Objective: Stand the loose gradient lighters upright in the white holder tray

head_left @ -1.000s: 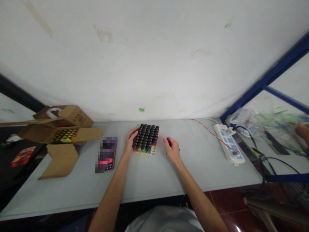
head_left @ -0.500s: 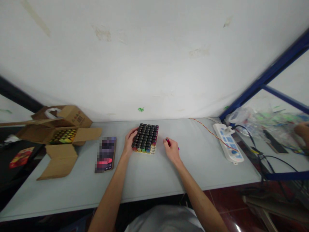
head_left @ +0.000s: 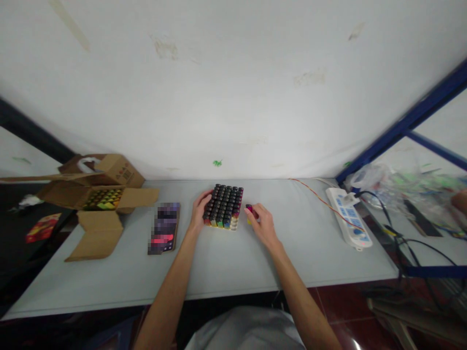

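A white tray (head_left: 233,227) of lighters (head_left: 223,204) stands on the table in front of me. The lighters are upright in rows, with black tops and coloured bodies. White slots show at the tray's near right corner. My left hand (head_left: 200,208) is wrapped round the tray's left side, thumb near the tops. Just right of the tray, my right hand (head_left: 263,221) pinches a single lighter (head_left: 249,209), purple above and yellow at its lower end. That lighter is apart from the tray.
Left of the tray lies a phone (head_left: 165,228), its screen blurred. Beyond it, an open cardboard box (head_left: 95,236) holds several yellow-green items. On the right are a white power strip (head_left: 348,218), cables, a blue frame (head_left: 386,126) and plastic bags (head_left: 379,175). Another person's hand (head_left: 459,200) shows at the right edge.
My right hand has turned the lighter, so its purple and yellow side shows beside the tray. My left hand stays on the tray. The whole view has shifted slightly.
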### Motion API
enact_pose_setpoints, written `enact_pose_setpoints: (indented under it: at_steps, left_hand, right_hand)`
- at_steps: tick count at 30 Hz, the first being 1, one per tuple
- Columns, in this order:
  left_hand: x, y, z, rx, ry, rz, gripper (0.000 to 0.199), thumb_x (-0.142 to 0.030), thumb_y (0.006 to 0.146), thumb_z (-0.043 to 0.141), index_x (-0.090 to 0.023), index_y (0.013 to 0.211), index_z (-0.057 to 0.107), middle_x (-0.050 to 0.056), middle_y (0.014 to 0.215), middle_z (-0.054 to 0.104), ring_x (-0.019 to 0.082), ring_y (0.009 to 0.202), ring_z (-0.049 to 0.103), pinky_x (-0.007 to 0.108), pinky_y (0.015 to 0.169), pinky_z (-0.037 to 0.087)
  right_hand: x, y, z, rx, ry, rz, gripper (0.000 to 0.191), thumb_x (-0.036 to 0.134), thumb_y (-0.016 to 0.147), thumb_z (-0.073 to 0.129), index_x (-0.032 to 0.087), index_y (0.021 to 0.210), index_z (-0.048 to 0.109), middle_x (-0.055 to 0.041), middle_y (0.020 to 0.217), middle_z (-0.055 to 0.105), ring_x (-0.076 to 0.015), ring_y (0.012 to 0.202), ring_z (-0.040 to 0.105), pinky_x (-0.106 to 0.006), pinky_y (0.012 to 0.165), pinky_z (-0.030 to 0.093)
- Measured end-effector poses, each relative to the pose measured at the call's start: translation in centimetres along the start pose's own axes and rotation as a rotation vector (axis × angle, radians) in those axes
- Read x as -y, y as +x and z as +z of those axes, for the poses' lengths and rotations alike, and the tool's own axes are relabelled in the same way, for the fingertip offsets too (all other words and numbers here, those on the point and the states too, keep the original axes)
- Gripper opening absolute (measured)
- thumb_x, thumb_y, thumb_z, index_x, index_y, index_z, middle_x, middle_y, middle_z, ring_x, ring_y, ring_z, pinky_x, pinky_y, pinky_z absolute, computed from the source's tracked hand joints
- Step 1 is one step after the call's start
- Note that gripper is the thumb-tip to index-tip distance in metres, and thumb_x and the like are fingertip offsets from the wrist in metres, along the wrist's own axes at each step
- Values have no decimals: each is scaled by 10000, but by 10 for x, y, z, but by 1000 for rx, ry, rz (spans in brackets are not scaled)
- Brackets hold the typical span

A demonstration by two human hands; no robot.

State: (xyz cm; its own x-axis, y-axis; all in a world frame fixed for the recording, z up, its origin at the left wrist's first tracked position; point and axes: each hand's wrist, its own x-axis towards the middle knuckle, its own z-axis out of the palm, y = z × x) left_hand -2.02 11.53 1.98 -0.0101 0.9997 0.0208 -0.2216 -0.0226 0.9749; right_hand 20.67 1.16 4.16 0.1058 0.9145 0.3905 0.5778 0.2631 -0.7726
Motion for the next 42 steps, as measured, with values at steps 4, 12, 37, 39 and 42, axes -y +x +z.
enact_pose_setpoints:
  at_steps: [4, 12, 37, 39, 42]
  left_hand:
    - [-1, 0, 2, -22, -24, -21, 401, -454, 730, 793, -197, 1037, 804, 72, 1137, 784, 292, 1157, 675, 399, 1071, 467]
    - [-2, -1, 2, -17, -8, -14, 383, -450, 741, 785, -205, 1035, 805, 69, 1143, 782, 291, 1166, 672, 395, 1075, 462]
    - [-1, 0, 1, -25, -1, -10, 418, -463, 732, 774, -199, 1054, 803, 79, 1148, 780, 300, 1161, 671, 407, 1065, 473]
    - [-3, 0, 2, -29, 2, -15, 422, -466, 718, 780, -194, 1040, 804, 81, 1138, 782, 306, 1161, 668, 414, 1067, 471]
    - [-6, -1, 3, -30, 9, -23, 427, -458, 701, 786, -188, 1031, 803, 81, 1134, 783, 313, 1159, 665, 423, 1073, 465]
  right_hand:
    - [-3, -5, 3, 100, 46, 52, 442, 542, 1048, 497, 214, 763, 574, 13, 649, 613, -148, 597, 561, -261, 625, 427]
    - [0, -7, 5, 242, -14, -78, 437, 542, 1074, 450, 209, 851, 625, -33, 749, 683, -185, 667, 644, -277, 647, 445]
    - [15, -1, 0, 379, -299, -34, 181, 367, 1012, 656, 189, 1037, 666, -52, 933, 673, -188, 797, 658, -290, 751, 517]
    - [2, -6, -15, 336, -241, -58, 143, 320, 1012, 655, 187, 1056, 682, -55, 956, 667, -189, 837, 657, -302, 787, 534]
    - [-23, -14, -41, 254, -217, -54, 137, 288, 986, 681, 193, 1080, 716, -81, 1024, 673, -219, 940, 658, -357, 876, 555]
